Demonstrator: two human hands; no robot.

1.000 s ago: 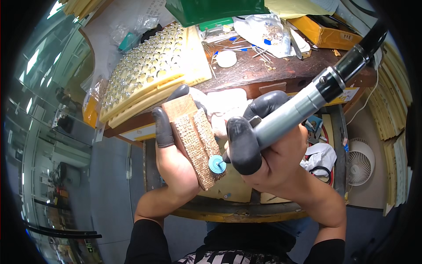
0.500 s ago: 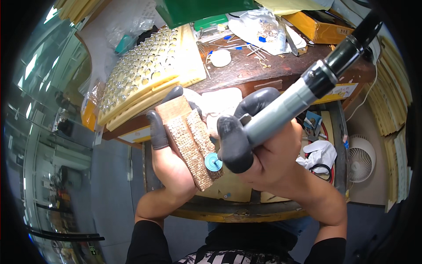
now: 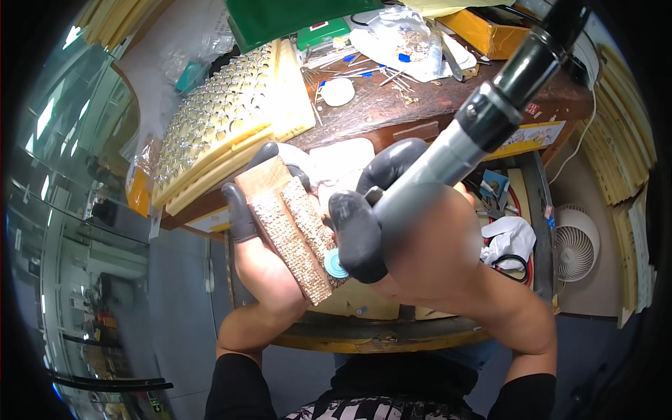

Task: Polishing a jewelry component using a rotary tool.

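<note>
My left hand, with black finger covers, grips a wooden block whose face carries two strips of grainy, gold-coloured texture split by a groove. My right hand, also in black finger covers, is closed round a grey and black rotary handpiece, held diagonally. Its small light blue disc sits against the lower right of the block's textured face. My right hand hides part of the shaft. Behind both hands lies a white cloth.
A cream tray of many shiny round pieces sits back left. Thin metal rods, a white round piece, green containers and an orange box crowd the bench. An open drawer lies below, a white fan at right.
Both hands, with the block and handpiece, have shifted left in the picture. The disc is still at the block's lower right. The bench behind also appears slightly higher and further left.
</note>
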